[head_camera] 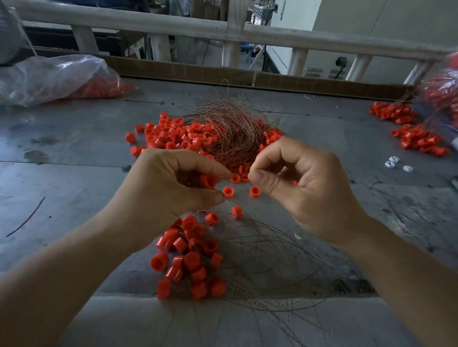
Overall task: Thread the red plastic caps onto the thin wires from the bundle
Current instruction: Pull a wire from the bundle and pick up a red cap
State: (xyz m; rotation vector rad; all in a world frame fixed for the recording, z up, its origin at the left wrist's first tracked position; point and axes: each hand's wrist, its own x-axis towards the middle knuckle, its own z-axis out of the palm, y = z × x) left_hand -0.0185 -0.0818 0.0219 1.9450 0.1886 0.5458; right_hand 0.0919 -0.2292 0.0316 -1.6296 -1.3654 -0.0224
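Note:
My left hand (pixel 170 186) pinches a red plastic cap (pixel 207 180) between thumb and fingers, its open end facing right. My right hand (pixel 296 186) pinches a thin wire, barely visible, just right of the cap. A tangled bundle of thin copper-coloured wires (pixel 231 131) lies beyond both hands on a heap of loose red caps (pixel 173 135). Below my left hand lies a cluster of red caps (pixel 189 259) with wires running through them and fanning out to the right (pixel 266 263). A few single caps (pixel 228 192) lie between the hands.
A clear plastic bag of red caps (pixel 55 78) lies at the far left, and another bag (pixel 452 95) at the far right beside more caps on wires (pixel 418 139). Small white parts (pixel 395 163) lie to the right. A wooden rail (pixel 216 32) borders the grey table (pixel 65 167).

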